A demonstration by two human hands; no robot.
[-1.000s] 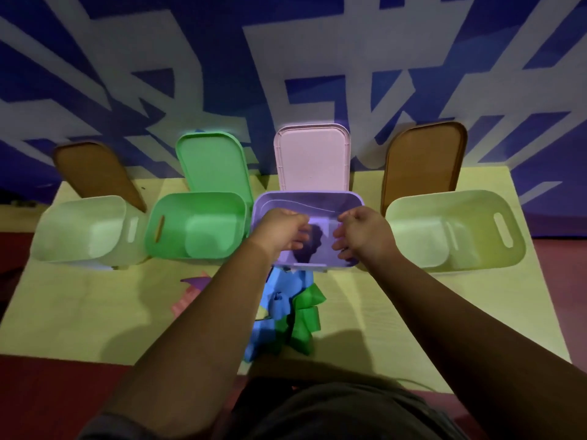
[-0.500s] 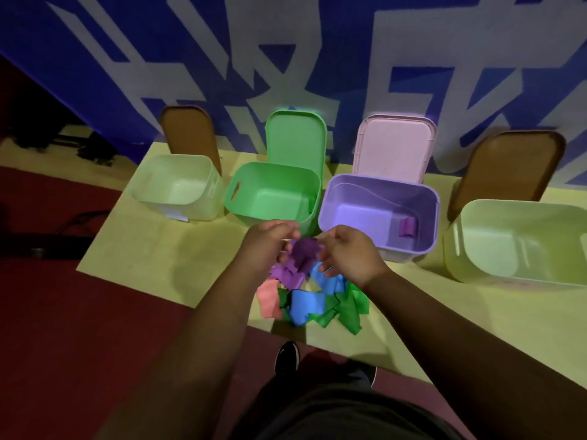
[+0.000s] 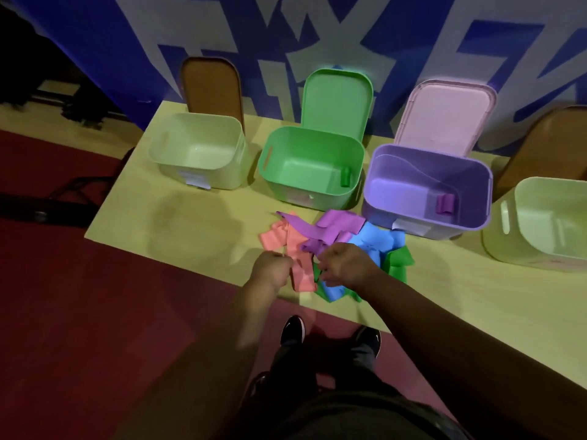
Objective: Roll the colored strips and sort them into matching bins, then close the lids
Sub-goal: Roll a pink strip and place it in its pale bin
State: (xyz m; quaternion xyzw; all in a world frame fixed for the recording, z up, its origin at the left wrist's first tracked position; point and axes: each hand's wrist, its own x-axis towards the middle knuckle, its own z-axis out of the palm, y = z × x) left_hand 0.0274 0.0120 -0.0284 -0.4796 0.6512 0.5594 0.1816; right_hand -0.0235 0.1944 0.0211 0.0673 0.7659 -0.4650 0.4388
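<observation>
Hands out of purple bin [image 3: 397,173], back at pile [image 3: 378,239], lower centre. One purple roll [image 3: 444,203] now lies inside bin. Right hand [image 3: 347,265] grips next purple strip [image 3: 333,227]; left hand [image 3: 272,270] curled, hold unclear. Next roll probably starting.

The bins [image 3: 309,192] look like smooth moulded plastic with a soft sheen, green lid [image 3: 336,100] and pink lid [image 3: 441,119] too. Brown lids [image 3: 211,87] read matt, wood-ish maybe. Strips [image 3: 378,241] are matt, thin, floppy; paper or foam, can't tell. Table's [image 3: 190,223] smooth, low-gloss.
</observation>
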